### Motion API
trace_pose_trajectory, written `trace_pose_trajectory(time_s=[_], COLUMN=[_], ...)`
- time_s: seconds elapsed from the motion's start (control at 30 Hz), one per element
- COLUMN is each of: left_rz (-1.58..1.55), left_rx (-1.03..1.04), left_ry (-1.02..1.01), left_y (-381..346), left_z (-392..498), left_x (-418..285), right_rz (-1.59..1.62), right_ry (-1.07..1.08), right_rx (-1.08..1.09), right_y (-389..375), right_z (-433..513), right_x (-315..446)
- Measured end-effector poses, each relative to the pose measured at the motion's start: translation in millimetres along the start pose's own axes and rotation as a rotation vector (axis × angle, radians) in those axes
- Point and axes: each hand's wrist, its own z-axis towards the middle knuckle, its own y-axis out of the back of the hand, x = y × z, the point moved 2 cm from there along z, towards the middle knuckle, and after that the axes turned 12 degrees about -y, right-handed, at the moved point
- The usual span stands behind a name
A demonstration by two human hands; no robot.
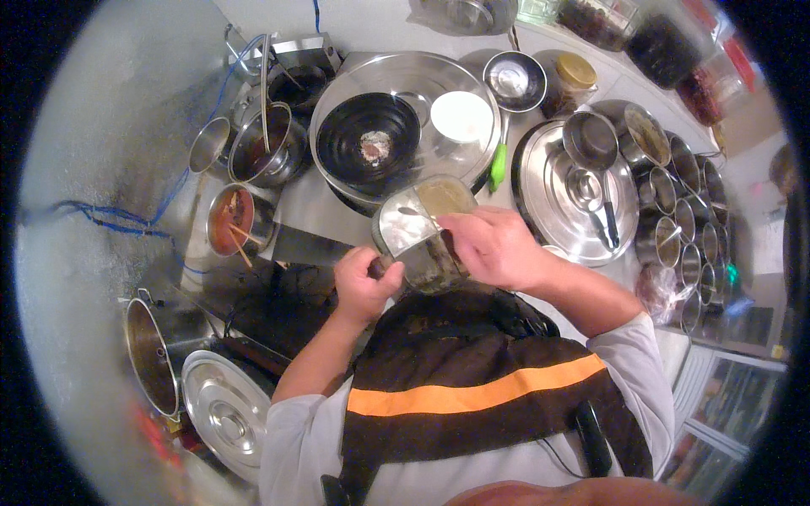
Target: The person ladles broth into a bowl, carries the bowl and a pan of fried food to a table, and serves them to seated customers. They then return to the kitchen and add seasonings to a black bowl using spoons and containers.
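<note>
A clear divided seasoning box (pixel 417 262) is in front of my body, with white granules in one section and tan powder in another. My left hand (pixel 365 281) grips it at its near left side, around a dark part that looks like a handle. Over the box, my right hand (pixel 497 246) pinches what seems to be a small spoon (pixel 408 211) above the white section. Just beyond is a black ribbed bowl (pixel 342 142) with a little white and reddish powder at its bottom. Beside that bowl lies a white round dish (pixel 465 117), overexposed. Both rest on a large round metal lid (pixel 405 66).
On the left stand a pot of red sauce (pixel 221 221) with wooden sticks, and steel pots (pixel 243 161). A green-handled utensil (pixel 498 167) lies right of the large lid. Another steel lid (pixel 538 183) carries a ladle (pixel 590 139). Several steel canisters (pixel 667 240) crowd the right.
</note>
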Motion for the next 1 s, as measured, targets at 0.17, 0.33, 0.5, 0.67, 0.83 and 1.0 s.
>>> trace_pose_trajectory(time_s=[0.17, 0.33, 0.5, 0.67, 0.83, 1.0], left_rz=[-0.052, -0.096, -0.078, 0.011, -0.011, -0.02], left_rx=[0.037, 0.008, -0.005, 0.034, 0.047, 0.041], left_ry=[0.022, 0.056, 0.059, -0.086, -0.072, -0.07], left_y=[-0.6, 0.8, 0.8, -1.2, -2.8, -1.3], left_z=[-3.7, -7.6, -8.6, -6.3, -7.0, -5.8], left_x=[-2.4, -1.2, -1.3, -4.8, -7.0, -8.7], right_rz=[-0.039, 0.094, 0.011, 0.057, 0.478, 0.716], right_ry=[0.002, 0.041, 0.002, -0.126, -0.507, -0.728], right_rx=[0.085, 0.12, 0.079, 0.097, 0.168, 0.168], right_y=[-27.9, -24.8, -11.5, -15.6, -19.1, -15.1], right_z=[2.1, -2.4, -1.4, 3.2, 2.9, 0.3], right_x=[0.0, 0.6, 1.2, -1.1, -14.2, -20.3])
